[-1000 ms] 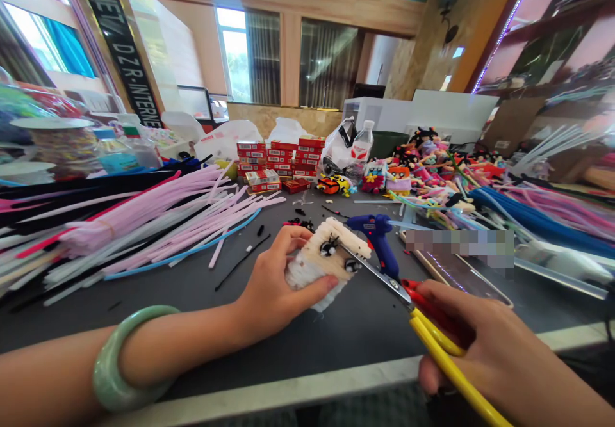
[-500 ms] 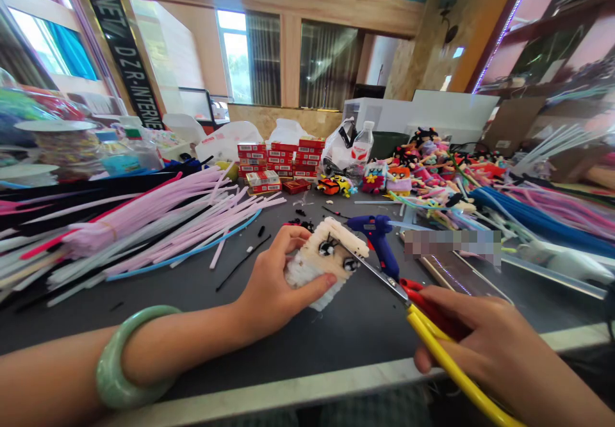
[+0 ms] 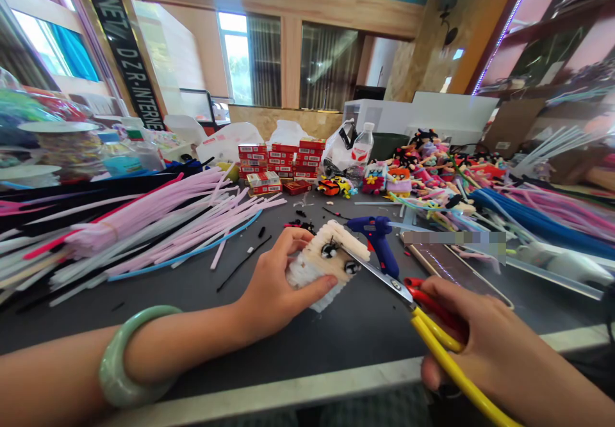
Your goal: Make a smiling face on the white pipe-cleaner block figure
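Note:
My left hand grips a fuzzy cream and white pipe-cleaner piece by its left side, thumb across the front. Two black-and-white round eyes sit on its face. In my right hand is a pair of scissors with red and yellow handles. The blades lie over the piece between the two eyes, tips near the upper eye; whether they touch it I cannot tell. A blue glue gun lies on the table just behind the blades.
Bundles of pink and white pipe cleaners spread over the left. Stacked red boxes and a plastic bottle stand at the back. Colourful fuzzy dolls pile up at back right. A phone lies beyond my right hand.
The scissor handles have spread a little and shifted slightly right in my right hand. My left hand and the fuzzy piece have hardly moved.

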A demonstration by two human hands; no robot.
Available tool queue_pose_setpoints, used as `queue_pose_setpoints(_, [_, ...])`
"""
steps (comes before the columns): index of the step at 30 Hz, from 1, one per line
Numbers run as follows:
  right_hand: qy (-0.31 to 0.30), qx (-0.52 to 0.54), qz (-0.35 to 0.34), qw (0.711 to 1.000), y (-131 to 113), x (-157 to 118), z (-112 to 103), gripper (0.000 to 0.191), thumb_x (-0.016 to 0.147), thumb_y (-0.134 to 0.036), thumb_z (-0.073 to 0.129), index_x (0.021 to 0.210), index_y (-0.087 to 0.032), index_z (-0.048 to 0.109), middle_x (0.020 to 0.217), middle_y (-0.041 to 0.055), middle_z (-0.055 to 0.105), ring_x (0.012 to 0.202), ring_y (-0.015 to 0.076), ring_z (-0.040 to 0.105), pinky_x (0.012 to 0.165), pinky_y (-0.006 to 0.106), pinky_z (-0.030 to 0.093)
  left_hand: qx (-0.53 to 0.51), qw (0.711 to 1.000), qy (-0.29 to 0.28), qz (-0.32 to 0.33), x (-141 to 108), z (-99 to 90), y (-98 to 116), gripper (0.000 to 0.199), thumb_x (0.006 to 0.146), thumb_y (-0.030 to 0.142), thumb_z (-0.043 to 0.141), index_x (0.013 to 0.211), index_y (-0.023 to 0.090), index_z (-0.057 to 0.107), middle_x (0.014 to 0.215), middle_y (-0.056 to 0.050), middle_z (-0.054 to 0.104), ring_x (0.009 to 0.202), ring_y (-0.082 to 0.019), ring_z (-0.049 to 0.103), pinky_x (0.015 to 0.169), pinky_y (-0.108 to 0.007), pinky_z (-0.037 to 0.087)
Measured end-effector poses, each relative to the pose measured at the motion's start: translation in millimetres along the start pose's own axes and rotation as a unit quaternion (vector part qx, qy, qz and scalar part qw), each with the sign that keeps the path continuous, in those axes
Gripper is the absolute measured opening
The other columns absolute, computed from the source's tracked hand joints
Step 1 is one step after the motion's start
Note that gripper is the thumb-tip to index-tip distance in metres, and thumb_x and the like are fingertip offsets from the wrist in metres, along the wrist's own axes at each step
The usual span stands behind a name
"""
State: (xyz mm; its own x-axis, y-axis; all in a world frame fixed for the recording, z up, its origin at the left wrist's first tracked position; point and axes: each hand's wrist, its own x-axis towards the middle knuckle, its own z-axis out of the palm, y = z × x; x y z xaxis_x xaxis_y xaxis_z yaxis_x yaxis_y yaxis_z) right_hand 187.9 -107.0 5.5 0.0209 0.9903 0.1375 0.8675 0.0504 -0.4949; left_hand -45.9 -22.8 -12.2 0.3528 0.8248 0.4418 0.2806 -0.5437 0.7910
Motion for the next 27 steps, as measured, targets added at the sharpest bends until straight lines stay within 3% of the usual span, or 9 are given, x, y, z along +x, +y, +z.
queue_pose_setpoints(13, [0.028, -0.016, -0.055, 0.998, 4, 1, 0, 0.023, 0.050, -0.031, 0.072, 0.068, -0.021, 0.064, 0.047, -0.0080, 0.051, 0.044, 0.0108, 0.041, 0.039, 0.020, 0.032, 0.035, 0.999, 0.004, 0.027, 0, -0.7, 1, 0.040, 0.070, 0.035, 0.073, 0.100, 0.023, 0.049, 0.092, -0.001, 0.064, 0.078, -0.018, 0.062, 0.068, -0.029, 0.046])
queue_pose_setpoints(21, [0.068, -0.042, -0.086, 0.993, 12, 5, -1, 0.023, 0.051, -0.032, 0.074, 0.072, -0.023, 0.072, 0.048, -0.0059, 0.061, 0.041, 0.0127, 0.049, 0.039, 0.021, 0.037, 0.030, 0.999, -0.002, 0.028, -2, -0.9, 1, 0.042, 0.068, 0.035, 0.074, 0.100, 0.022, 0.049, 0.093, -0.003, 0.063, 0.079, -0.020, 0.062, 0.069, -0.031, 0.047])
queue_pose_setpoints(27, [0.011, -0.077, -0.086, 0.993, 27, 6, 4, 0.021, 0.056, -0.034, 0.075, 0.074, -0.024, 0.071, 0.049, -0.0070, 0.060, 0.042, 0.0116, 0.052, 0.038, 0.019, 0.039, 0.032, 0.999, 0.001, 0.023, 0, -1.2, 2, 0.040, 0.068, 0.035, 0.073, 0.098, 0.022, 0.050, 0.093, -0.003, 0.064, 0.078, -0.020, 0.063, 0.070, -0.031, 0.048])
